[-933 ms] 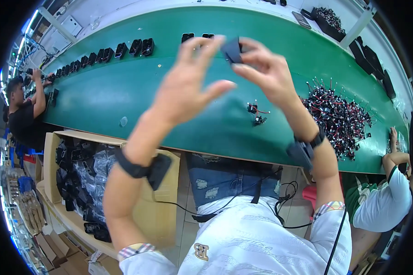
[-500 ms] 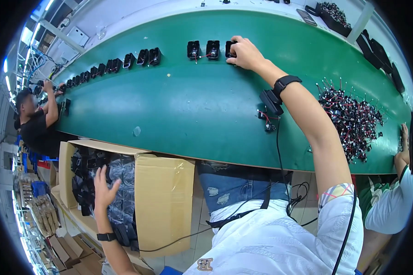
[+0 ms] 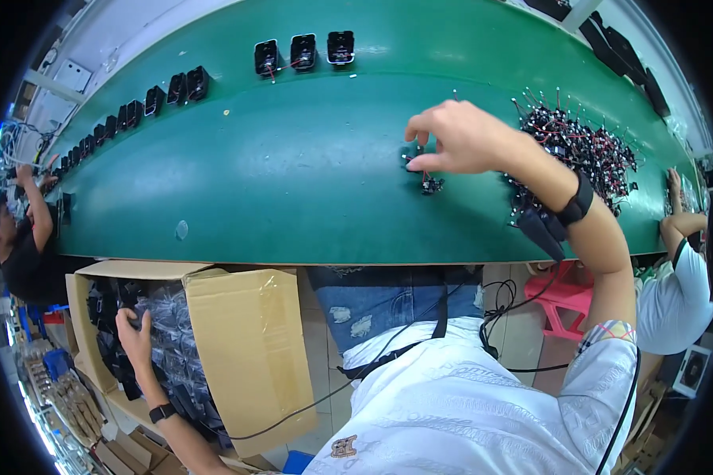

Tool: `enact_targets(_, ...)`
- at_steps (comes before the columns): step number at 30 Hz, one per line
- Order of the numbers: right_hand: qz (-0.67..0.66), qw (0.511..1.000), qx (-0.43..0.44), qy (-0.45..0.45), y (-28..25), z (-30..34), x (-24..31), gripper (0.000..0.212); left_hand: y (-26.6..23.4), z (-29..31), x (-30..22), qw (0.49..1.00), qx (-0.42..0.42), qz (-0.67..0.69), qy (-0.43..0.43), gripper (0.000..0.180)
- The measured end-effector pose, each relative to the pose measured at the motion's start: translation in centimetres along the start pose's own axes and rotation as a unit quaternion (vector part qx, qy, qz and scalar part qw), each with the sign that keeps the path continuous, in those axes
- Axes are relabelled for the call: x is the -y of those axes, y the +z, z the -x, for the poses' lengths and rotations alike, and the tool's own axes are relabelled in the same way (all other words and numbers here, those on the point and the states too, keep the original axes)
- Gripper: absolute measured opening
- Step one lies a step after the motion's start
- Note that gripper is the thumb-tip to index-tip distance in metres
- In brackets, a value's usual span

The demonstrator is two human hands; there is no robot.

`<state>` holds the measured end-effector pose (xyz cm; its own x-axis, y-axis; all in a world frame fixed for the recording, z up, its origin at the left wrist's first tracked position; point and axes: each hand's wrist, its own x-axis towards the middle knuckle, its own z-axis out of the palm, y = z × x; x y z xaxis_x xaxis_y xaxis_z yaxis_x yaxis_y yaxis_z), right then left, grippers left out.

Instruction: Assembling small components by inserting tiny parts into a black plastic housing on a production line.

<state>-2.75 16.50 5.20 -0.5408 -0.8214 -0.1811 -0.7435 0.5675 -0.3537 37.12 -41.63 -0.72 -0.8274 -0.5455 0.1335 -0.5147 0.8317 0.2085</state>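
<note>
On the green table, my right hand [image 3: 467, 141] hovers with its thumb and fingers apart, over a small black wired part [image 3: 431, 185] with red leads. Whether the fingertips touch it I cannot tell. My left hand [image 3: 137, 342] reaches into a cardboard box [image 3: 249, 356] at the lower left. Its fingers are curled at black pieces [image 3: 107, 348] there; what lies between them is not clear. Three open black housings [image 3: 303, 52] stand in a row at the far side, with wires inside or hanging over their rims.
A heap of wired black parts [image 3: 578, 146] covers the right of the table. More black housings [image 3: 154, 100] form a line toward the far left, where another person [image 3: 24, 237] works. A second person's arm [image 3: 677, 210] rests at the right. A pink stool [image 3: 558, 301] stands below the table edge.
My right hand has left the third housing and come back right to the small wired part. The left hand's fingers have curled in the box. The whole view has shifted.
</note>
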Motion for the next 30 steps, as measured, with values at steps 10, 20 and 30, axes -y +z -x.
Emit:
enact_targets(10,-0.151,0.968,-0.198,-0.037,3.6,-0.1,0.0,0.013,-6.0,-2.3,-5.0,0.947,-0.087,0.301,-0.074,0.043)
enact_targets(20,-0.240,0.943,-0.227,-0.043,5.2,0.6,1.4,0.016,-0.1,-9.8,-38.7,0.809,0.226,0.458,0.292,0.049)
enact_targets(30,-0.066,0.953,-0.294,-0.015,5.3,2.8,0.8,0.023,11.1,-11.8,-48.3,0.650,0.277,0.662,0.250,0.054)
